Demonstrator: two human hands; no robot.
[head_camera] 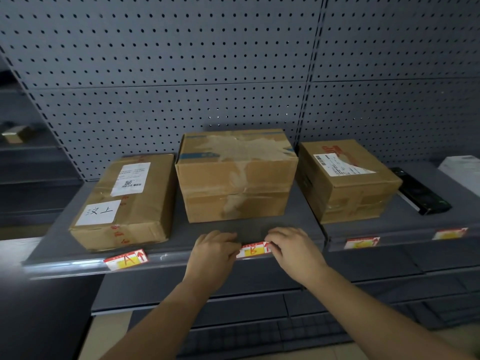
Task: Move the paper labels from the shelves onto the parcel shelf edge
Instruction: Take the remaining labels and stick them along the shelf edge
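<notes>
Label B [253, 250] sits on the parcel shelf edge [171, 258]. I read the left hand [214, 252] pinching its 9 o'clock end and the right hand [291, 252] pinching its 3 o'clock end. Label A [126, 259] lies at 9 o'clock on the same edge. A taped cardboard box [236, 175] stands at 12 o'clock.

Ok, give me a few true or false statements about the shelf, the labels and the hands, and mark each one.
1. The left hand and the right hand both pinch label B on the shelf edge. True.
2. The person holds label A. False: it sits on the shelf edge under the left parcel, untouched.
3. The left parcel carries a handwritten white sticker. True.
4. The right hand holds the black device. False: it lies on the shelf beyond the right parcel, untouched.
</notes>
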